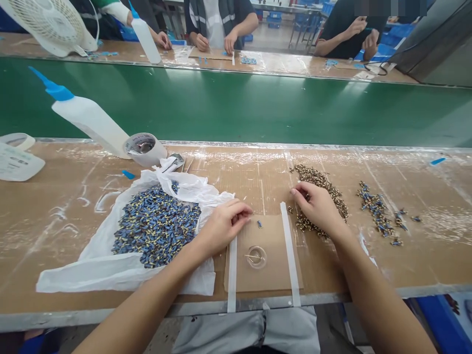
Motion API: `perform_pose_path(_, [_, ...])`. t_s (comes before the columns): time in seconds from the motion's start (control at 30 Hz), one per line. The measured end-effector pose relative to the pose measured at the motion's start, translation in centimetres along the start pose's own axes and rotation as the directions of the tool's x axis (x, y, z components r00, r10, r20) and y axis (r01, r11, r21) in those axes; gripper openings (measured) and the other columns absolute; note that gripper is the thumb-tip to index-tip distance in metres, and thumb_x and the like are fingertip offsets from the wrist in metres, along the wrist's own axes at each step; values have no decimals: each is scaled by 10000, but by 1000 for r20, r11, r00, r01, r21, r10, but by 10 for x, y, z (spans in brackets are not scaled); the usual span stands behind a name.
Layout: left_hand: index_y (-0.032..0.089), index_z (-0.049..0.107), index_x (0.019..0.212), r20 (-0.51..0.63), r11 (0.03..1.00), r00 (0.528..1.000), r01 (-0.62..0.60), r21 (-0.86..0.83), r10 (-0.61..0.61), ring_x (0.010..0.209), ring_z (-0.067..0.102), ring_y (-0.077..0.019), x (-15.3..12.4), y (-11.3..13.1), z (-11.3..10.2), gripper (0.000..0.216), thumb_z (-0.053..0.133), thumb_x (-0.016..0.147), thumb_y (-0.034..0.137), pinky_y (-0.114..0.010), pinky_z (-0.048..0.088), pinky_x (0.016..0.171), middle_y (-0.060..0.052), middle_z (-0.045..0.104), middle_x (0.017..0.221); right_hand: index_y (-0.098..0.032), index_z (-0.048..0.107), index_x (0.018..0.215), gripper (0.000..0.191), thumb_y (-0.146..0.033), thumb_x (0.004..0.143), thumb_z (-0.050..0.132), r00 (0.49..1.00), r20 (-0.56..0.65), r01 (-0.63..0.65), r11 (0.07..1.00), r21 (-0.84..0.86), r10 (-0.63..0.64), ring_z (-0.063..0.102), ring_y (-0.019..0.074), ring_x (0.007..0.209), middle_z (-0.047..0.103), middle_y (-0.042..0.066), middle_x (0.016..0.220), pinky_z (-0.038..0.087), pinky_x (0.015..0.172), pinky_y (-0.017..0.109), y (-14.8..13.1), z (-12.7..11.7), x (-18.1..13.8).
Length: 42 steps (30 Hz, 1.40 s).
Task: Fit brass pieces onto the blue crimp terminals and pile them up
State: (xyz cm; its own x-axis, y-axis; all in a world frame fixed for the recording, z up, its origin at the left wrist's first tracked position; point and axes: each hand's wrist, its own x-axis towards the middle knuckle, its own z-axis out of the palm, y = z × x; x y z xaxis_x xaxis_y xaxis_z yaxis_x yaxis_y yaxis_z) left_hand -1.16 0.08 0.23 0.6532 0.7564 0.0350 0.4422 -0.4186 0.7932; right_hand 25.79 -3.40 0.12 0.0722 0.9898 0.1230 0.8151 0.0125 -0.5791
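Observation:
My left hand (227, 221) hovers over the left edge of a taped cardboard pad (267, 275), its fingers curled together; anything between the fingertips is hidden. On the pad, just right of those fingers, lies one small blue part with a metal end (259, 224). A small clear round dish (256, 257) sits nearer me. My right hand (315, 204) is at the left side of a heap of tiny brass-coloured parts (337, 196). Its thumb and forefinger are pinched, and what they hold is too small to make out. Left of my left hand, small blue-and-yellow parts (155, 226) fill an opened white plastic bag (92, 268).
Several blue-and-brass pieces (379, 211) lie at the right. A blue-tipped squeeze bottle (92, 118) leans beside a tape roll (145, 149) at back left. Beyond the green belt (236, 103), people work at a far bench with a fan (55, 24).

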Motion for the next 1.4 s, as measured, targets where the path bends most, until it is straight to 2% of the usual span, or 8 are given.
perform_pose_path(0.13, [205,649,1059,99,966,971,-227,124,216,918,563,-170,3,-2,4,213,475,938,181,-322,465,805,-61,598,1017,-190,594,800,230,-334,925,465,1000,-19,-9,1000,26,9,555,177,640,626,24,698,375,616,278,-3,-2,0])
perform_pose_path(0.23, [228,630,1145,164,934,956,-277,225,244,966,553,-191,6,-2,11,244,497,942,251,-337,463,831,-73,565,1081,-190,601,800,236,-339,922,465,1000,-16,1,999,32,0,540,170,620,626,24,696,367,600,276,-4,-1,0])
perform_pose_path(0.6, [209,632,890,219,794,954,-291,534,203,695,460,-143,5,3,11,204,437,953,210,-265,328,606,-16,510,831,-189,599,795,213,-301,923,470,999,34,23,999,38,-25,501,145,605,599,0,681,336,586,258,-8,4,-1])
perform_pose_path(0.9, [192,587,954,187,944,974,-179,277,129,872,557,-177,0,-2,-20,180,411,947,156,-300,428,753,-41,593,961,-191,599,790,219,-298,928,468,996,80,29,998,47,-33,514,153,617,604,3,687,344,590,263,-9,3,-1])
perform_pose_path(1.07, [185,526,923,24,929,1000,-19,369,10,810,554,-188,-1,-1,-5,119,537,917,304,-306,428,692,-36,585,917,-191,600,796,212,-296,929,471,996,74,47,997,66,-52,514,153,619,597,6,684,352,590,266,-13,1,-3])
perform_pose_path(1.23, [175,518,915,51,865,999,-25,501,-1,820,552,-195,0,5,7,142,532,923,316,-312,434,690,-47,562,951,-184,611,818,207,-291,935,478,992,74,94,989,111,-103,505,146,625,588,7,689,357,595,270,-20,-1,-4])
perform_pose_path(1.33, [168,523,915,90,858,996,-64,510,21,846,554,-200,2,5,7,106,491,943,265,-317,443,719,-53,559,952,-180,606,831,208,-303,946,482,973,160,126,967,220,-164,528,147,653,597,12,709,384,625,275,-27,-5,-8])
perform_pose_path(1.4, [168,532,912,106,832,993,-97,547,46,863,554,-212,3,3,6,110,464,949,247,-327,442,730,-59,562,952,-181,605,854,205,-310,955,481,925,285,139,923,359,-250,559,149,703,620,19,756,415,660,275,-35,-7,-12])
